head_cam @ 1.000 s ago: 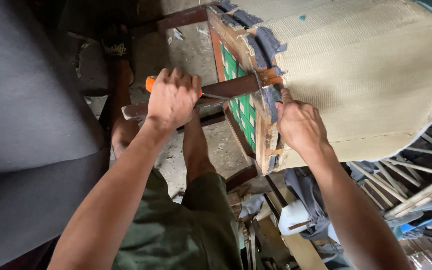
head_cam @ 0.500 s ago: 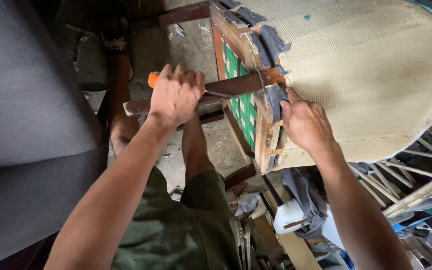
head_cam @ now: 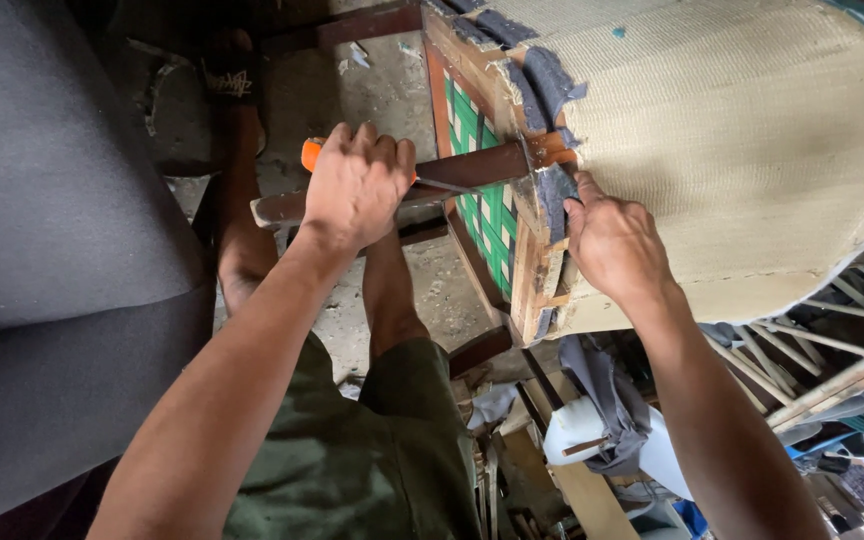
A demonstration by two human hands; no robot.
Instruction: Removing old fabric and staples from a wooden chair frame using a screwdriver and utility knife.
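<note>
Head cam: our left hand [head_cam: 357, 188] clenched the orange-handled screwdriver [head_cam: 392, 175] against the chair frame [head_cam: 527, 270], right hand [head_cam: 614, 245] pinched grey fabric [head_cam: 552, 190] at the edge; green-white webbing [head_cam: 487, 215] underneath.

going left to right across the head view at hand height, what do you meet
dark grey foam sheet → left hand on the orange-handled tool → green and white webbing → right hand → beige woven upholstery

left hand [head_cam: 357, 185] gripping screwdriver [head_cam: 314, 155], chair frame [head_cam: 530, 265]
</note>
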